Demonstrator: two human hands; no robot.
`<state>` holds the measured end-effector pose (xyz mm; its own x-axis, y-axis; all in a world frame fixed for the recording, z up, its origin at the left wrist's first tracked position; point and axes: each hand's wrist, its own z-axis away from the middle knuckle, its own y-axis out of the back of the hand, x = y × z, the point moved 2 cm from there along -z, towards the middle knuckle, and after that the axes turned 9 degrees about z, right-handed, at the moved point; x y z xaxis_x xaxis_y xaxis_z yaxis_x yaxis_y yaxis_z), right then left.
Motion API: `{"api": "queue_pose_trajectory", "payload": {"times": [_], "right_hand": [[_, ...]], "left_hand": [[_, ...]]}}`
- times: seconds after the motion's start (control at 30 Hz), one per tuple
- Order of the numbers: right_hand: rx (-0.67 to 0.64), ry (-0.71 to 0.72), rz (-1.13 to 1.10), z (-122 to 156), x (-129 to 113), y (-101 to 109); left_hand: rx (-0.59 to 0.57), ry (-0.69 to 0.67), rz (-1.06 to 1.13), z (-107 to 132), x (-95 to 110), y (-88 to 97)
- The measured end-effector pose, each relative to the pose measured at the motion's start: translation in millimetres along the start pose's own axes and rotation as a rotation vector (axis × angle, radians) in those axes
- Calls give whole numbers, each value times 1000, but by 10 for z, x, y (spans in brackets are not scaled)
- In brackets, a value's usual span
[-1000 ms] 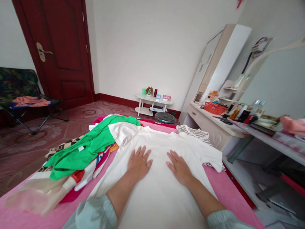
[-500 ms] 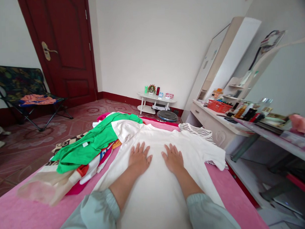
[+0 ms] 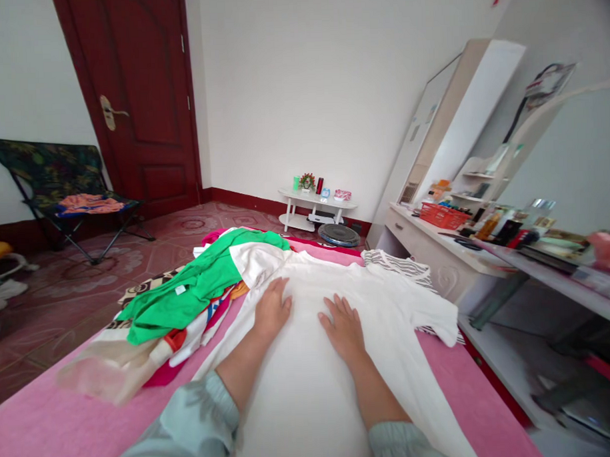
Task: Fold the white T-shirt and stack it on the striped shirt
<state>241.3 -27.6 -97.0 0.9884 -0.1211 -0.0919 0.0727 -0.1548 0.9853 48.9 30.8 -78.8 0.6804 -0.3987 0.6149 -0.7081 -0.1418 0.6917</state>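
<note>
A white T-shirt (image 3: pixel 382 299) lies spread out on the pink bed cover (image 3: pixel 52 430). My left hand (image 3: pixel 272 308) rests on the shirt's upper left part, fingers together and stretched flat toward the collar. Beside it, my right hand (image 3: pixel 342 324) lies flat on the shirt's middle with fingers slightly spread. Neither hand holds anything.
A pile of clothes with a green shirt (image 3: pixel 197 285) on top lies left of the white shirt. A striped garment (image 3: pixel 399 264) lies at the right. A cluttered dresser (image 3: pixel 435 244) stands on the right, a folding chair (image 3: pixel 68 190) by the red door (image 3: pixel 140 101), a small white table (image 3: pixel 317 205) at the wall.
Both hands have slid a little to the left and up over the white shirt; my left hand's fingers have closed together. The camera has turned slightly.
</note>
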Motion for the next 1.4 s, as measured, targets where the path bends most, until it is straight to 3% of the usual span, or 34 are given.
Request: {"api": "queue_pose_trajectory", "payload": {"times": [0.13, 0.27, 0.43, 0.6, 0.77, 0.97, 1.2, 1.3, 1.4], "right_hand": [[6, -15, -44, -19, 29, 23], [14, -15, -54, -23, 37, -7], [22, -12, -54, -23, 37, -20], [25, -17, -49, -20, 32, 3], [8, -26, -54, -10, 23, 35], [17, -23, -80, -4, 27, 35], [26, -20, -86, -10, 33, 20], [28, -16, -87, -9, 37, 2], [38, -5, -103, -9, 48, -3]], "left_hand": [[410, 12, -14, -61, -95, 427], [553, 126, -109, -85, -253, 672], [528, 275, -52, -164, -380, 725], [435, 318, -122, -308, -315, 795], [302, 391, -200, -605, -320, 936], [222, 346, -256, -1022, -318, 1197], [165, 214, -254, -1483, 132, 1376], [123, 131, -152, -1577, 482, 1227], [10, 29, 7, -1477, 846, 916]]}}
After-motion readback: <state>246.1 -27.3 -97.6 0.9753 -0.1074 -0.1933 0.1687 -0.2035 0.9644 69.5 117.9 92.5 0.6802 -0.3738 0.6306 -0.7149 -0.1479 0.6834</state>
